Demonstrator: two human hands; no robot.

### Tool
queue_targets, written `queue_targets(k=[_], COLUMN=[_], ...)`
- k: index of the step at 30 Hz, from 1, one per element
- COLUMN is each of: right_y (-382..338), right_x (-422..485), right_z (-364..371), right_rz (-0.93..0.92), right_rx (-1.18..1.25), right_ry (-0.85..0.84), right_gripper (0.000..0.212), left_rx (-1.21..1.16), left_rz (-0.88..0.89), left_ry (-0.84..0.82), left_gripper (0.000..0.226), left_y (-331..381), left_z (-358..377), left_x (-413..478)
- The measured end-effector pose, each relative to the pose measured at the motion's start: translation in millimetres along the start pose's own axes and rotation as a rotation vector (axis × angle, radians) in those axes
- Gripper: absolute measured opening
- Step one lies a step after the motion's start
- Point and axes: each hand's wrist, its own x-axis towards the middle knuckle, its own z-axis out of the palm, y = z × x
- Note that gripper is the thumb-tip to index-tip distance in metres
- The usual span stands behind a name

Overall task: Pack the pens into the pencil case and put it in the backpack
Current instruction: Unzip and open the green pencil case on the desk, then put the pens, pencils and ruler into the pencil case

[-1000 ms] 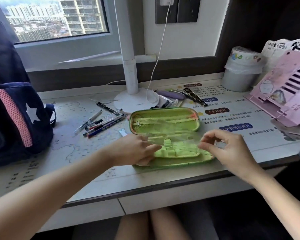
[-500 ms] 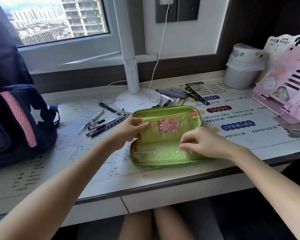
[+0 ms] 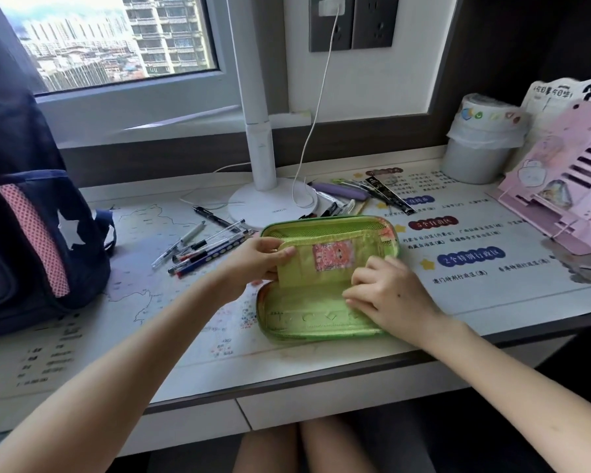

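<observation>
Green case: lies open on the desk, right in front of the person. Its long axis runs left to right, with one half near and the mesh half lying away toward the lamp.
Flap: the inner divider stands up between the two halves, with a pink sticker facing the person.
Left hand: grasps the flap's left edge, thumb on the front and fingers behind.
Right hand: rests on the right end of the near half, fingers bent and tips down on the lining. I cannot tell whether they pinch anything.
Pens: a loose bunch on the desk just left of the case, between it and the backpack. They lie slantwise, from near-left to far-right, with none inside the case.
More pens: behind the case, right of the lamp base.
Backpack: dark blue, upright at the desk's left end, well apart from the case.
Far right: a white bin and a pink stand.
</observation>
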Motion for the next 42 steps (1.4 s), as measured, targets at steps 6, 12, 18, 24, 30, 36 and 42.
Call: queue_targets(k=[6,12,18,24,30,36,42], right_y=[4.4,37.0,94.3,144.2,196.8,210.9,205.9], right_x=[-3.7,6.2,46.0,115.8,129.4,125.8,115.3], right_z=[-14.9,-57.5,-22.8,26.6,54.0,62.5,54.2], right_rz=[0.194,0.506,0.698,0.888,1.053,1.113,1.15], right_rx=[0.15,0.291,0.135,-0.071,-0.06,0.038,-0.133], right_ry=[-0.138,0.332,0.194,-0.012,-0.222,-0.14,-0.164], right_gripper=[0.02,0.016,0.017,0.014,0.025,0.029,0.014], left_rx=[0.008,0.305,0.303,0.489,0.44,0.415,0.637], left_rz=[0.041,0.072,0.155,0.143,0.156,0.18,0.241], left_ry=[-0.108,-0.279,0.04,0.5,0.489,0.433,0.386], left_gripper=[0.023,0.048,0.031,0.015,0.011,0.011,0.009], left_y=[2.1,15.4,26.7,9.2,9.2,14.7,15.0], left_z=[-9.2,-19.7,-29.9,-52.6,-60.6,-56.3,-36.1], left_x=[-5.4,-17.7,-0.9,30.7,54.8,71.9,64.2])
